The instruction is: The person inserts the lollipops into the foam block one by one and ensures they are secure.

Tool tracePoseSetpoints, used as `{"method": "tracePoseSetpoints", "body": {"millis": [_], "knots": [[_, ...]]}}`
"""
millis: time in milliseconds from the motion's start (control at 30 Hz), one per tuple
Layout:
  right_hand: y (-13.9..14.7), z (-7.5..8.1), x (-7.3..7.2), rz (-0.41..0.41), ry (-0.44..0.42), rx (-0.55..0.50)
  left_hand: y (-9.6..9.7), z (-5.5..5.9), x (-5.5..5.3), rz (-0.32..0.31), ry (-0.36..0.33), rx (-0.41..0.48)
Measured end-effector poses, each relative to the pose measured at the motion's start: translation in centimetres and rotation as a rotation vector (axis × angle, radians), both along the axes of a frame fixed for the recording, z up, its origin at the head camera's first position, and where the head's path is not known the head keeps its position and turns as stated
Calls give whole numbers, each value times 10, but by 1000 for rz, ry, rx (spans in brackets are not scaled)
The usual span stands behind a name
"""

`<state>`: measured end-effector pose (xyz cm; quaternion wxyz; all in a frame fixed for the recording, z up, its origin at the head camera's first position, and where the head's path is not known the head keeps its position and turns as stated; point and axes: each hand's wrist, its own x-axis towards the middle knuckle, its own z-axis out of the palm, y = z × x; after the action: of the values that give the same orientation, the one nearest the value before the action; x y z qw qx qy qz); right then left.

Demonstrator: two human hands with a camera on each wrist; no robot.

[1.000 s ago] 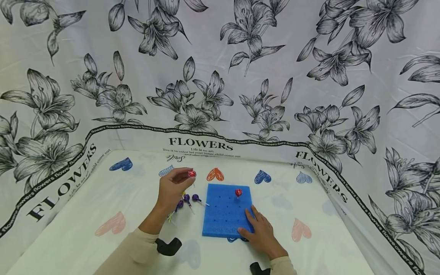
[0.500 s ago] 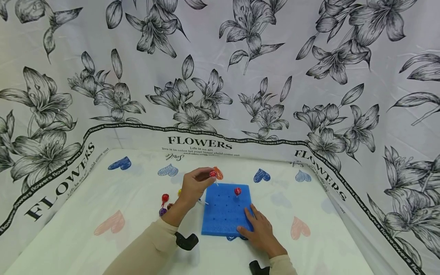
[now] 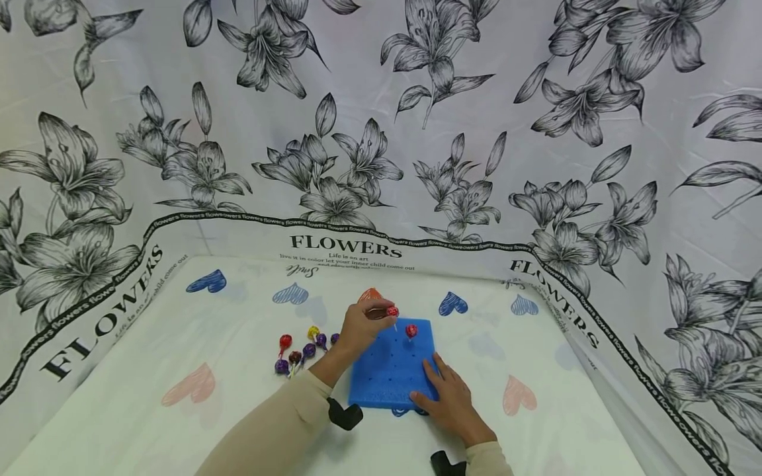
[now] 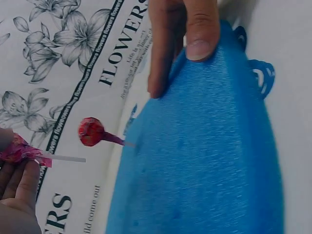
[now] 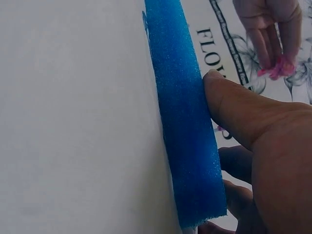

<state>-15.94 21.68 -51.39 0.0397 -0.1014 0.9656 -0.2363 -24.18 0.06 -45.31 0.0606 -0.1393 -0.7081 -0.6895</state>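
My left hand (image 3: pixel 359 332) pinches a red lollipop (image 3: pixel 392 311) between thumb and fingers, over the far left part of a blue foam block (image 3: pixel 381 390). In the left wrist view this lollipop (image 4: pixel 18 149) has a pink wrapper and a bare white stick, whose tip is apart from the foam. Another red lollipop (image 3: pixel 411 330) stands upright with its stick in the block, near the far right corner. Small holes dot the foam's top. At the block's near right edge rests my right hand (image 3: pixel 450 398), fingers spread on the top; its thumb (image 5: pixel 229 100) lies along the near edge.
Left of the block lies a loose group of lollipops, among them a red one (image 3: pixel 286 342), a yellow one (image 3: pixel 313 332), a brown one (image 3: pixel 294 357) and several purple ones (image 3: pixel 282 366). A white cloth with printed hearts (image 3: pixel 520 395) covers the table. A flower-print curtain (image 3: pixel 333 198) rises behind.
My left hand has carried the red lollipop rightward from above the loose lollipops to over the foam block. More of the group is uncovered. My right hand keeps its place on the block.
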Motion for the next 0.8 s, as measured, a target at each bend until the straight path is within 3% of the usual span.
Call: {"method": "tracePoseSetpoints", "body": {"millis": [300,500,800], "knots": [[-1,2,0,-1,-3,0,9,-24,1,64,-68,-118],[-2,4,0,3,-4,-7,10,-32,-2,54,-41,-139],[-3,4,1,2,-7,8,15,-34,-2,48,-28,-149]]}}
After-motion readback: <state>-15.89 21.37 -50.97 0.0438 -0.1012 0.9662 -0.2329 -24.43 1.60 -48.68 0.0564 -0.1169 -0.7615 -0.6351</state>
